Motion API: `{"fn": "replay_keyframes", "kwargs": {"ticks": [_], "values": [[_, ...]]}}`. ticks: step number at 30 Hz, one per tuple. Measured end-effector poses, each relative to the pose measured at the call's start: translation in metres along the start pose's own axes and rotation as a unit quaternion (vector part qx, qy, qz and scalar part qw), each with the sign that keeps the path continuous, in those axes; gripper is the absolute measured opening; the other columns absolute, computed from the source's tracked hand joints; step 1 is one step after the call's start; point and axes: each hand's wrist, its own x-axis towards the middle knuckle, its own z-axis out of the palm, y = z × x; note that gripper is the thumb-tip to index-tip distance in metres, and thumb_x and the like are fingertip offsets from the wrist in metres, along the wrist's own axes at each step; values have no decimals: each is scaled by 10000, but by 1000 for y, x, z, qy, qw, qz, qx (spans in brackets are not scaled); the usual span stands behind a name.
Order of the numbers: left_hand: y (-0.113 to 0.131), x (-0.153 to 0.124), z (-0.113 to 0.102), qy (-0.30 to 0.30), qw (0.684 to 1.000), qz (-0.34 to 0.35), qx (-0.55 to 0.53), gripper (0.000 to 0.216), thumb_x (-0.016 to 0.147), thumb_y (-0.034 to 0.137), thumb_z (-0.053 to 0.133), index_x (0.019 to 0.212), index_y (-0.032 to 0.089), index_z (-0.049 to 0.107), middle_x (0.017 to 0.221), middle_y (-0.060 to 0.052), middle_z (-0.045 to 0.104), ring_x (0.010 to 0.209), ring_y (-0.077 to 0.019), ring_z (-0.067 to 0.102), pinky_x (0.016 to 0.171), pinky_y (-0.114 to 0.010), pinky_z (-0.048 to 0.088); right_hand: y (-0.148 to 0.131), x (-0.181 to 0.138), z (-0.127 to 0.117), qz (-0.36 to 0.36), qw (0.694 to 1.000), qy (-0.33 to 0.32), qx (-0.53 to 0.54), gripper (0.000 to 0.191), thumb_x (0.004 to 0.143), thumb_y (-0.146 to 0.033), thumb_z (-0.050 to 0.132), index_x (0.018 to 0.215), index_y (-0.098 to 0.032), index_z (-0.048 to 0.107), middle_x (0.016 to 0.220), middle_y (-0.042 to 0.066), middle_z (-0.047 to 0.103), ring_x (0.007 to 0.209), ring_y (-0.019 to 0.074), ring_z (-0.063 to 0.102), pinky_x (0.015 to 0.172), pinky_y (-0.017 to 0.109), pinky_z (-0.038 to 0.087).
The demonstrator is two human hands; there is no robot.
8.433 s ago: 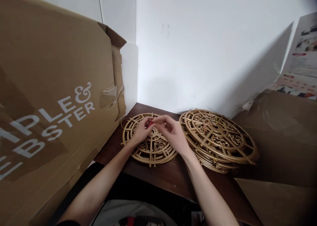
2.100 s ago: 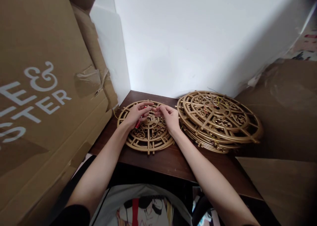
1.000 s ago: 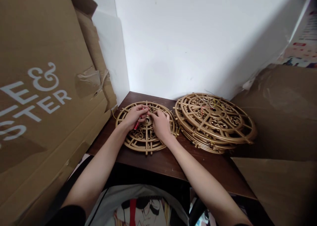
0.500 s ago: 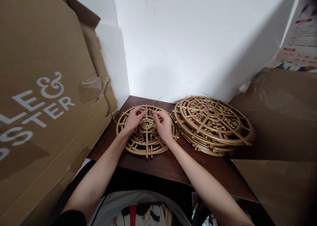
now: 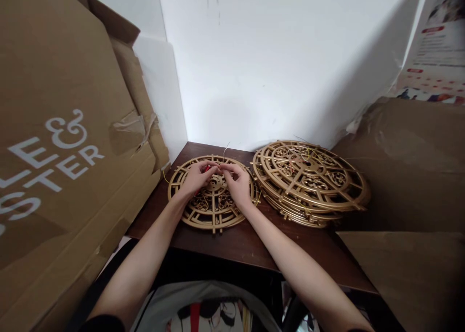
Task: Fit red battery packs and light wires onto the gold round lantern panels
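Note:
A round gold openwork panel [image 5: 214, 219] with scrollwork lies flat on the dark wooden table [image 5: 225, 247]. Over its centre, my left hand [image 5: 198, 178] is closed around a slim red-handled tool [image 5: 207, 168], mostly hidden by the fingers, so its kind does not show. My right hand [image 5: 238, 182] pinches thumb against fingers beside it, the fingertips of both hands meeting or nearly so. What the right fingertips hold is too small to make out. Thin wires stick out around the panel's rim.
To the right stands a stack of similar gold panels [image 5: 308, 181], with loose wires on top. A big printed cardboard box [image 5: 72, 70] rises at the left, and more cardboard [image 5: 410, 177] at the right. A white wall [image 5: 283, 65] closes off the back.
My hands have come together, their fingertips moving from a small gap to meeting over the panel's centre. The red tool is now more covered by my left hand. The view has shifted slightly.

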Motion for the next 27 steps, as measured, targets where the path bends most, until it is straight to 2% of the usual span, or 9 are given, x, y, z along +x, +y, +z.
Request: {"fn": "replay_keyframes", "kwargs": {"ticks": [4,7,13,17,20,23,27], "values": [[0,-1,1,-44,997,24,58,283,748,395,665,860,135,664,655,-14,649,412,-35,336,374,-167,232,1,1,-1,5,1000,14,14,189,805,-199,542,875,-181,717,928,63,706,865,181,658,772,300,524],[0,-1,1,-53,994,28,86,255,748,370,670,847,135,663,684,-24,673,413,-36,344,379,-169,240,0,1,-1,0,1000,12,12,180,807,-206,545,887,-178,705,938,63,697,861,176,650,768,299,518],[2,-1,1,-52,995,30,80,249,745,360,677,828,127,649,699,-30,685,411,-37,344,386,-174,247,2,3,-3,57,997,44,0,157,781,-283,615,884,-167,634,719,-1,629,617,130,564,596,253,463],[2,-2,1,-51,994,42,88,244,764,361,657,834,128,669,664,-14,661,414,-43,343,398,-183,252,8,5,-3,94,995,-12,32,240,770,-334,637,936,-162,655,634,-14,621,585,140,570,587,262,457],[0,-1,0,-50,991,57,108,254,780,378,647,807,129,684,570,19,586,417,-48,325,411,-189,256,8,5,-1,104,993,-35,50,239,767,-355,640,909,-165,671,623,-9,639,585,149,592,600,274,466],[-2,0,-1,-62,987,70,128,276,781,404,648,787,132,690,536,32,551,426,-55,328,426,-196,268,3,6,-1,104,993,-20,54,207,760,-362,648,827,-167,670,605,-12,630,560,143,570,560,265,452],[-4,2,-2,-87,981,87,153,268,802,401,617,785,144,692,612,13,620,470,-73,392,469,-206,317,-5,9,-6,69,996,25,46,189,772,-345,646,813,-161,664,671,-1,632,595,129,543,573,256,451]]}}
